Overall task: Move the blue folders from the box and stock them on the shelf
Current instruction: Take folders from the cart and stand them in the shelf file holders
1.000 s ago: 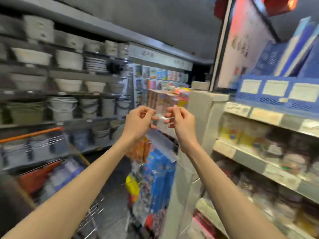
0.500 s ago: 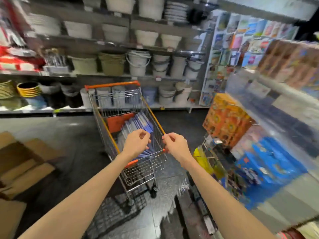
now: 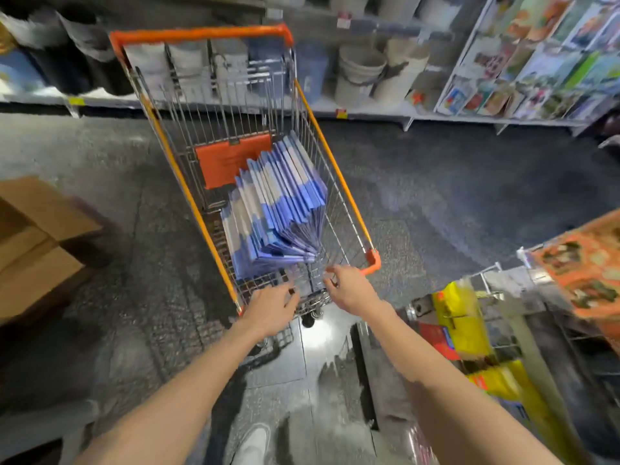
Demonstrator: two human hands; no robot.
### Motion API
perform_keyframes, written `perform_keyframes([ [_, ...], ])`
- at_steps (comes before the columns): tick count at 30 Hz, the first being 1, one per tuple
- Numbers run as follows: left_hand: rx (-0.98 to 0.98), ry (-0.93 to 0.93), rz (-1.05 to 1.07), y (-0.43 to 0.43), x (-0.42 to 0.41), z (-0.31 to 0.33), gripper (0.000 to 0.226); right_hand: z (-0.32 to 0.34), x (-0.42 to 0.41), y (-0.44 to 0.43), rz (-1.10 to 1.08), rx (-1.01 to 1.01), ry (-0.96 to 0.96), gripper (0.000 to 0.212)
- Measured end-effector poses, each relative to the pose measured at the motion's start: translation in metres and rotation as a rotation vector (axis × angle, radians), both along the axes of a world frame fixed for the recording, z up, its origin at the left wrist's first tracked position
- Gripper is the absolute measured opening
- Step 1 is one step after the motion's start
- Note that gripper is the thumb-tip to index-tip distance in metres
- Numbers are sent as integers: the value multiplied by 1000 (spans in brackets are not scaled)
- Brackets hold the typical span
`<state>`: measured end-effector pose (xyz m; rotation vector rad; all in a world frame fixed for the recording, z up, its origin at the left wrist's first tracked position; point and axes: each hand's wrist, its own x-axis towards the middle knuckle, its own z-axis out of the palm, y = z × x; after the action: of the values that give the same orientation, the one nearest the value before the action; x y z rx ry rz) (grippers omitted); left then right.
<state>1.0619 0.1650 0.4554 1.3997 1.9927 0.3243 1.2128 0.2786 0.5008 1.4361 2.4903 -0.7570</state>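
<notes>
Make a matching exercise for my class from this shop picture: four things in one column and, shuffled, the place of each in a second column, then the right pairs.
Things:
1 folders
2 box
3 buckets
4 yellow packets

Places:
A on the far shelf
B on the wire rack at right
C in the cart
D on the floor at left

Pairs: 1-C, 2-D, 3-A, 4-B
</notes>
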Motion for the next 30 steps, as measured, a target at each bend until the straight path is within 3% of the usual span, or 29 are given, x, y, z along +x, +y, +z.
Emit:
perform_keyframes([
  [3,-107,-3,-129,-5,-3,-27,54,-32,5,17,182,8,-210,47],
  [6,-89,-6,-123,-10,-4,-32,49,-55,19,18,317,120,-323,48],
  [9,-86,-11,-123,-14,-4,-34,47,-60,22,7,341,195,-310,52],
  [21,-182,73,-186,-105,-3,-29,45,-43,34,-79,425,50,-327,54],
  [26,-216,129,-247,-160,-1,-34,44,-41,50,-121,415,-36,-272,49],
  [30,-228,147,-299,-197,9,-29,29,-42,78,-138,385,53,-295,35],
])
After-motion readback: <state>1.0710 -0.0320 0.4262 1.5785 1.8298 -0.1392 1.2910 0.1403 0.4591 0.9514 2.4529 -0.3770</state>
